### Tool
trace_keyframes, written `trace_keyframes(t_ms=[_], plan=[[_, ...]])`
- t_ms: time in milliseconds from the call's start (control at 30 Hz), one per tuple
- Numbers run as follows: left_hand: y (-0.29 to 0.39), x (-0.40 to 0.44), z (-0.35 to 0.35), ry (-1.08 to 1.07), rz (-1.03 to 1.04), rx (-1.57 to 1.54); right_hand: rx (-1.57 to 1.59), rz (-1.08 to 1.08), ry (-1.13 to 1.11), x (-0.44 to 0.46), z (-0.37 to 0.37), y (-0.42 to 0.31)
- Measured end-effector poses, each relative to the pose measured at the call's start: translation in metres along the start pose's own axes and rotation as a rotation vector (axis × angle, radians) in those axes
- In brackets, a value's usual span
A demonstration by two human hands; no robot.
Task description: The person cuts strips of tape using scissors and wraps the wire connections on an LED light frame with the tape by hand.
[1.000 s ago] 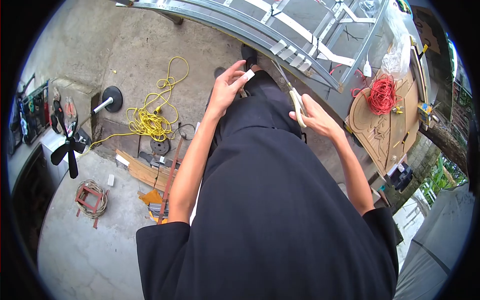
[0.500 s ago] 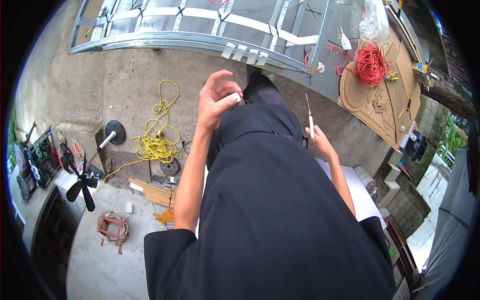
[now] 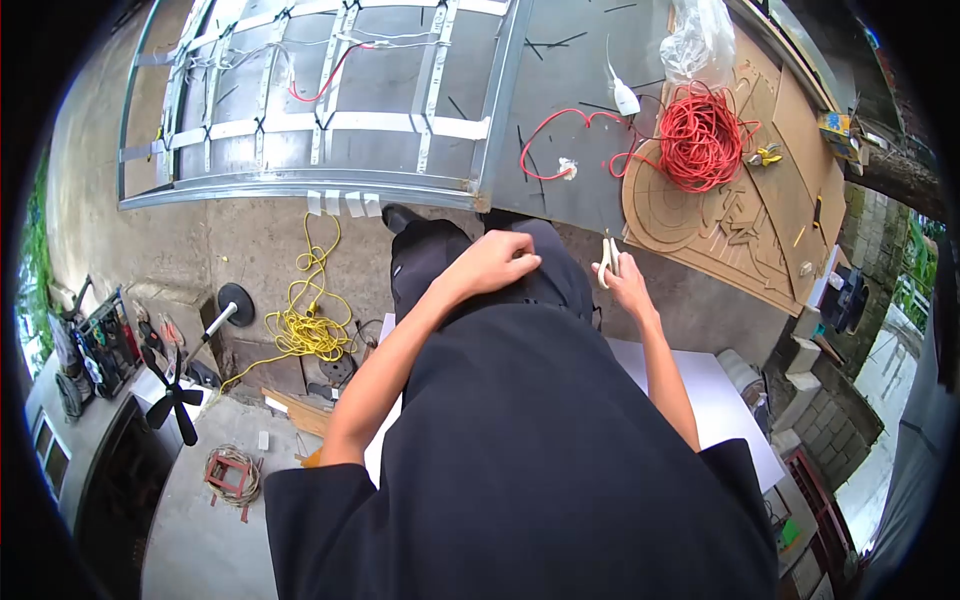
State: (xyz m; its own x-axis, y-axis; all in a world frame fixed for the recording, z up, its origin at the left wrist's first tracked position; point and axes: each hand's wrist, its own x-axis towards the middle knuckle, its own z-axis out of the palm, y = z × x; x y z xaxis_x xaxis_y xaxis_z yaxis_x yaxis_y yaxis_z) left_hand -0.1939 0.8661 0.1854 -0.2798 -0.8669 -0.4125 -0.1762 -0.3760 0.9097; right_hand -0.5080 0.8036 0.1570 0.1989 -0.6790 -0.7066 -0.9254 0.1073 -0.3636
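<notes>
My right hand (image 3: 630, 284) is closed around the pale handles of a pair of scissors (image 3: 606, 262), held to the right of my legs below the table edge. Over my dark trousers, my left hand (image 3: 497, 262) has its fingers curled in, back of the hand up. Its palm is hidden, so I cannot make out what it holds. Beyond the hands, several short white tape strips (image 3: 345, 203) hang from the near edge of a metal frame (image 3: 300, 188) with white light strips and wires across it.
A red wire coil (image 3: 700, 138), yellow pliers (image 3: 766, 155) and a white glue gun-like tool (image 3: 625, 98) lie on the table (image 3: 560, 195) with cut cardboard (image 3: 665, 215). A tangled yellow cord (image 3: 312, 325) lies on the floor at left, near a black-bladed fan (image 3: 172, 400).
My view has shifted right along the table. My left hand, earlier raised with a small white piece at the thumb, has come in over my legs and turned palm down. The scissors stay in my right hand.
</notes>
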Motion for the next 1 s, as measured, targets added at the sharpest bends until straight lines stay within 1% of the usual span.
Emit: trace_keyframes(t_ms=[67, 100, 133, 167, 200, 233, 267, 300, 367, 400, 467, 500, 533, 567, 600, 667, 700, 733, 767, 833, 867, 933, 967, 1000], plan=[[-0.013, 0.045, 0.023, 0.123, 0.125, 0.295, 0.002, -0.091, 0.093, 0.018, 0.0, 0.008], [-0.029, 0.067, 0.035, 0.235, 0.233, 0.428, -0.039, -0.117, 0.136, 0.035, 0.007, 0.026], [-0.044, 0.091, 0.045, 0.281, 0.207, 0.532, -0.075, -0.154, 0.177, 0.053, 0.017, 0.044], [-0.05, 0.109, 0.048, 0.333, 0.271, 0.62, -0.077, -0.158, 0.213, 0.064, 0.021, 0.05], [-0.054, 0.129, 0.049, 0.299, 0.288, 0.805, -0.078, -0.167, 0.252, 0.074, 0.025, 0.05], [-0.061, 0.144, 0.051, 0.376, 0.377, 0.97, -0.057, -0.089, 0.242, 0.081, 0.025, 0.039], [-0.066, 0.156, 0.052, 0.379, 0.375, 1.057, -0.041, -0.007, 0.237, 0.086, 0.023, 0.025], [-0.072, 0.167, 0.053, 0.368, 0.342, 1.122, -0.056, 0.013, 0.247, 0.094, 0.026, 0.019], [-0.077, 0.177, 0.059, 0.486, 0.305, 1.195, -0.088, 0.038, 0.281, 0.1, 0.032, 0.007], [-0.076, 0.177, 0.062, 0.574, 0.343, 1.169, -0.109, 0.059, 0.306, 0.107, 0.036, 0.005], [-0.041, 0.158, 0.056, 0.56, 0.425, 1.033, -0.173, 0.073, 0.361, 0.121, 0.045, 0.006], [-0.022, 0.145, 0.05, 0.372, 0.382, 0.866, -0.171, 0.053, 0.354, 0.128, 0.043, 0.003], [-0.002, 0.129, 0.044, 0.187, 0.34, 0.692, -0.202, 0.075, 0.29, 0.134, 0.041, 0.001], [0.019, 0.102, 0.035, 0.283, 0.483, 0.514, -0.232, 0.1, 0.229, 0.137, 0.039, -0.002], [0.038, 0.066, 0.021, 0.375, 0.627, 0.331, -0.231, 0.087, 0.23, 0.134, 0.035, -0.012], [0.068, -0.027, -0.026, 0.73, 0.422, -0.04, -0.401, 0.09, 0.236, 0.129, 0.025, -0.036], [0.056, -0.045, -0.038, 1.082, 0.402, -0.059, -0.42, 0.096, 0.244, 0.128, 0.023, -0.039], [0.04, -0.063, -0.052, 1.37, 0.265, -0.028, -0.426, 0.093, 0.255, 0.126, 0.022, -0.042], [0.011, -0.072, -0.063, 1.6, 0.163, -0.25, -0.435, 0.116, 0.27, 0.125, 0.02, -0.046], [-0.043, -0.085, -0.088, 1.777, 0.054, -0.487, -0.413, 0.171, 0.331, 0.12, 0.022, -0.053], [-0.061, -0.091, -0.094, 1.641, 0.053, -0.79, -0.418, 0.171, 0.35, 0.118, 0.024, -0.056], [-0.074, -0.096, -0.095, 1.358, 0.062, -1.236, -0.338, 0.205, 0.476, 0.108, 0.024, -0.064], [-0.079, -0.097, -0.094, 1.34, 0.073, -1.251, -0.243, 0.231, 0.523, 0.104, 0.025, -0.069], [-0.083, -0.098, -0.094, 1.201, 0.106, -1.317, -0.243, 0.237, 0.547, 0.096, 0.024, -0.078]])
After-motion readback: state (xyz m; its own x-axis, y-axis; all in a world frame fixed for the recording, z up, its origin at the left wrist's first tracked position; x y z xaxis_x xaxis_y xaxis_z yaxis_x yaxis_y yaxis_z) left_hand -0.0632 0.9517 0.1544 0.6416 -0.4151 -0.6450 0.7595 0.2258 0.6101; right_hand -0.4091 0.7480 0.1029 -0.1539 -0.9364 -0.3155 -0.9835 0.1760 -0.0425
